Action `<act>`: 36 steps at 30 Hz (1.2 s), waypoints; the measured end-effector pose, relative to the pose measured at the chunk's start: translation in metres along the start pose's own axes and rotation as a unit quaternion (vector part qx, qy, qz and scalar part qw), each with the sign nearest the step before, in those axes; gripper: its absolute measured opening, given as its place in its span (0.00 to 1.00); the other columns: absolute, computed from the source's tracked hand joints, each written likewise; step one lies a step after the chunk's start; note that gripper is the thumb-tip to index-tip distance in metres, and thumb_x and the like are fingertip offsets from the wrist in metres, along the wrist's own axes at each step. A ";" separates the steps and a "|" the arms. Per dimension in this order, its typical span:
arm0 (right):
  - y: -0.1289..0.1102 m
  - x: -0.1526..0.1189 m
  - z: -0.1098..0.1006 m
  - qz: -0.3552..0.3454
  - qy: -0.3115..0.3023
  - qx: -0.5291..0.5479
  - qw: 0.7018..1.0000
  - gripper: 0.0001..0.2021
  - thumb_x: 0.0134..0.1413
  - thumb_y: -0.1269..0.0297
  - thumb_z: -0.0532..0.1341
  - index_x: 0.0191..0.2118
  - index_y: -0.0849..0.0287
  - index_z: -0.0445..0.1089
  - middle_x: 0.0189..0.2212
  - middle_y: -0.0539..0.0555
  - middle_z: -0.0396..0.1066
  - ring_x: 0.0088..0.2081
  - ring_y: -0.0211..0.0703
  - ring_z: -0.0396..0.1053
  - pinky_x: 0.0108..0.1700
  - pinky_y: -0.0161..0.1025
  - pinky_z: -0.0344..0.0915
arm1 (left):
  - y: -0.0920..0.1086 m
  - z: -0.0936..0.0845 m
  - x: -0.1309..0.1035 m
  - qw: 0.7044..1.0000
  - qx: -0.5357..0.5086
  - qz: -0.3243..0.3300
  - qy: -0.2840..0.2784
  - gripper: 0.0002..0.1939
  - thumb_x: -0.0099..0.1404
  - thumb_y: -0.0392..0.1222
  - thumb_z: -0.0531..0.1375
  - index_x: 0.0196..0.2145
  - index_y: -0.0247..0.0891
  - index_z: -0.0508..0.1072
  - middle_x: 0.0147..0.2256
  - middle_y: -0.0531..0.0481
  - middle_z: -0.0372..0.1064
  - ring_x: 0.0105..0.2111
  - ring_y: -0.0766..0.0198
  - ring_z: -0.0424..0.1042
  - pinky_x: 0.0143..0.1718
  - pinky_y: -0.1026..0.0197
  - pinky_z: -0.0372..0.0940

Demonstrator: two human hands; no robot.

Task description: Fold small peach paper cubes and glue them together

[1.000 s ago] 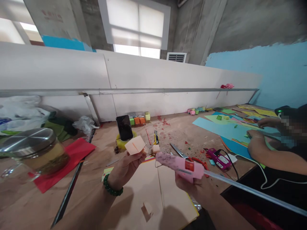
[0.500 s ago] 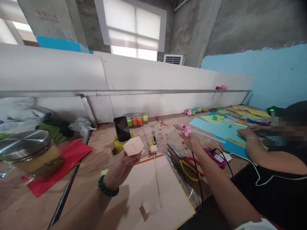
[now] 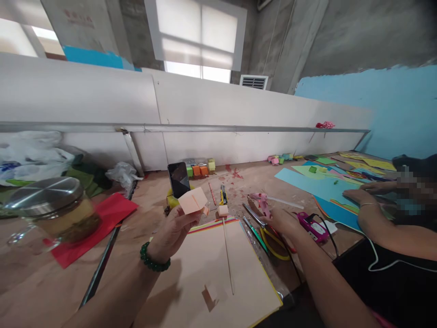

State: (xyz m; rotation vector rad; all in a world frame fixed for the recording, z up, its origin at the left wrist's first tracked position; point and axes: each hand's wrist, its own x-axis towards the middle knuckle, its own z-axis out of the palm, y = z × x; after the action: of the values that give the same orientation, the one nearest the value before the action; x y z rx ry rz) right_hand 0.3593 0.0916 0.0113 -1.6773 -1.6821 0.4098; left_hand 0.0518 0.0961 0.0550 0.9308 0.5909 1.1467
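Note:
My left hand (image 3: 175,228), with a green bead bracelet at the wrist, pinches a folded peach paper piece (image 3: 193,201) above the paper stack. My right hand (image 3: 278,221) is closed round the handle of a pink glue gun (image 3: 262,202), low over the scissors (image 3: 273,241). Beneath my left hand lies a stack of peach paper (image 3: 205,255) with coloured edges. On it rest a thin stick (image 3: 228,259) with a small peach block (image 3: 223,210) at its far end, and a small folded paper piece (image 3: 210,294).
A phone (image 3: 179,179) leans on a yellow holder. At the left a glass mug (image 3: 58,214) stands on red paper (image 3: 118,212). A yellow cutter (image 3: 223,195) lies beyond the stack. Another person's hands (image 3: 358,196) are over coloured papers at the right, near a magenta power strip (image 3: 312,227).
My right hand has lowered the glue gun toward the table beside the scissors. My left hand still holds the peach paper piece. The camera view has shifted slightly.

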 end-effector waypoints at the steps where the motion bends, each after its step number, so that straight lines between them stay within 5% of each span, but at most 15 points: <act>1: -0.010 -0.009 -0.002 0.006 -0.007 -0.011 1.000 0.13 0.43 0.58 0.67 0.18 0.56 0.67 0.14 0.50 0.63 0.21 0.44 0.64 0.28 0.40 0.58 | -0.001 0.000 0.000 1.000 0.000 -0.001 -0.001 0.11 0.46 0.32 0.70 0.30 0.35 0.76 0.26 0.52 0.70 0.27 0.68 0.64 0.28 0.67 0.58; 5: -0.063 -0.039 0.001 -0.027 -0.012 -0.011 0.999 0.13 0.53 0.52 0.60 0.34 0.57 0.71 0.33 0.54 0.73 0.34 0.47 0.69 0.35 0.42 0.63 | -0.010 0.004 0.000 1.000 0.003 -0.022 0.005 0.13 0.45 0.32 0.70 0.31 0.36 0.76 0.28 0.51 0.72 0.27 0.68 0.64 0.27 0.67 0.57; 7: -0.087 -0.045 0.010 -0.063 -0.002 0.051 0.997 0.16 0.51 0.53 0.61 0.42 0.57 0.69 0.40 0.55 0.72 0.41 0.48 0.68 0.41 0.43 0.64 | -0.016 0.007 -0.002 0.999 0.011 -0.036 0.007 0.13 0.45 0.34 0.71 0.31 0.37 0.76 0.28 0.52 0.72 0.27 0.69 0.64 0.27 0.67 0.57; 11: -0.112 -0.044 0.036 -0.058 -0.078 0.208 0.973 0.21 0.45 0.58 0.66 0.46 0.56 0.66 0.45 0.55 0.70 0.45 0.46 0.68 0.47 0.44 0.63 | -0.026 0.013 -0.006 0.998 0.022 -0.056 0.006 0.14 0.45 0.36 0.71 0.32 0.38 0.77 0.30 0.52 0.73 0.28 0.68 0.64 0.28 0.67 0.57; 18: -0.112 -0.041 0.062 -0.014 -0.108 0.352 0.930 0.15 0.41 0.56 0.67 0.34 0.57 0.66 0.34 0.51 0.68 0.37 0.41 0.67 0.42 0.40 0.64 | -0.035 0.016 -0.009 0.997 0.056 -0.051 -0.022 0.18 0.50 0.43 0.70 0.40 0.38 0.77 0.39 0.48 0.74 0.39 0.60 0.68 0.36 0.63 0.59; 29: -0.109 -0.038 0.066 -0.011 -0.089 0.394 0.915 0.15 0.43 0.54 0.67 0.29 0.59 0.65 0.28 0.49 0.67 0.30 0.37 0.65 0.37 0.36 0.64 | -0.047 0.014 -0.009 0.997 -0.005 -0.076 0.013 0.16 0.44 0.42 0.72 0.32 0.37 0.76 0.26 0.55 0.66 0.25 0.70 0.58 0.27 0.66 0.55; 36: -0.100 -0.036 0.065 -0.025 -0.051 0.359 0.932 0.12 0.44 0.56 0.65 0.28 0.58 0.65 0.28 0.49 0.69 0.32 0.39 0.66 0.38 0.38 0.63 | -0.038 0.018 -0.011 0.994 0.052 -0.031 -0.092 0.17 0.49 0.41 0.68 0.39 0.39 0.75 0.37 0.49 0.72 0.41 0.58 0.67 0.44 0.59 0.60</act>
State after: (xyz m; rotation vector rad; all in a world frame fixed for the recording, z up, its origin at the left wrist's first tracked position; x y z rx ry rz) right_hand 0.2385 0.0636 0.0236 -1.0774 -1.3927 0.9661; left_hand 0.0818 0.0757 0.0307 1.0870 0.5295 0.9703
